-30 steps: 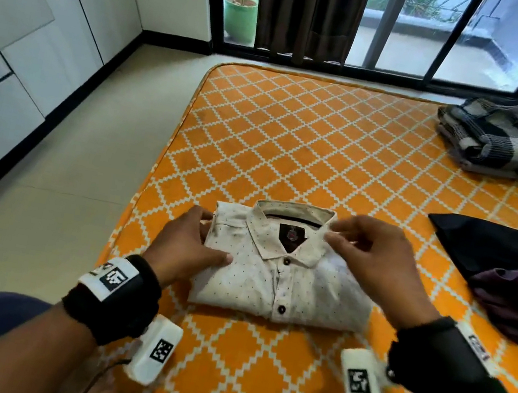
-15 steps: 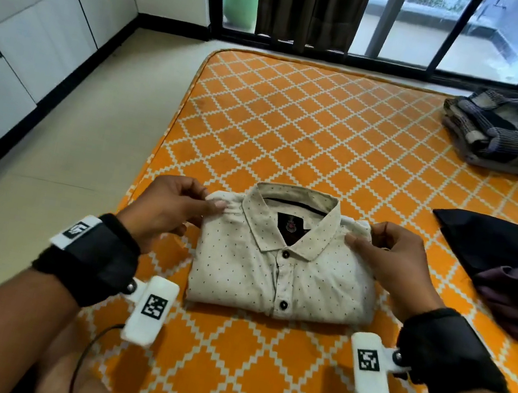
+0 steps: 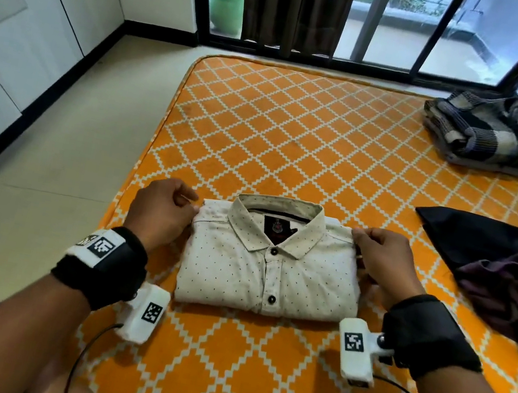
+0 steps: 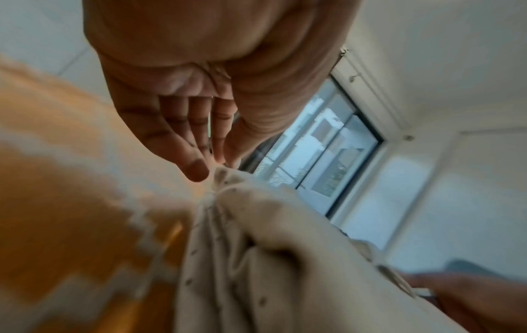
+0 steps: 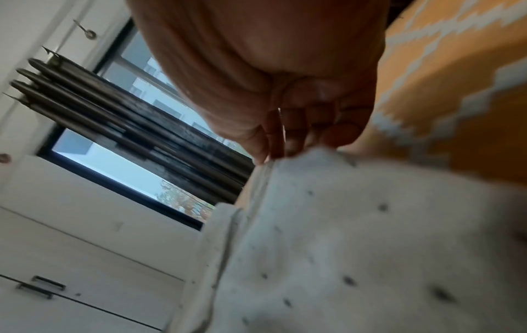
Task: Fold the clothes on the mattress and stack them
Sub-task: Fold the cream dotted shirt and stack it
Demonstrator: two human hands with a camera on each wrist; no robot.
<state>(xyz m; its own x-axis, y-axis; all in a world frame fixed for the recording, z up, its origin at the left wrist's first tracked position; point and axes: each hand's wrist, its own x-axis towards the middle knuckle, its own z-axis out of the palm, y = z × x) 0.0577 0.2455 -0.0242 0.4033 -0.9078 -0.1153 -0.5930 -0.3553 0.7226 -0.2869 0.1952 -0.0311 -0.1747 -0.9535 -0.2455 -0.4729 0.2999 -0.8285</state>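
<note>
Folded cream dotted cotton shirt (image 3: 270, 264) between hands; left hand (image 3: 160, 210) and right hand (image 3: 381, 259) each pinch shoulder corner, likely for lifting onto stack.

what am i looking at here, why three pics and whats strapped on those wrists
No robot: a person folding clothes, filmed by three cameras at once. The wide picture is from a head camera looking down. The two blurry close-ups come from the small white cameras strapped under each wrist, looking along the fingers. On the orange mattress lies a folded white dotted shirt. The left hand and the right hand each pinch a shoulder corner of it. To the right lie a folded checked garment and a loose heap of dark clothes.
</note>
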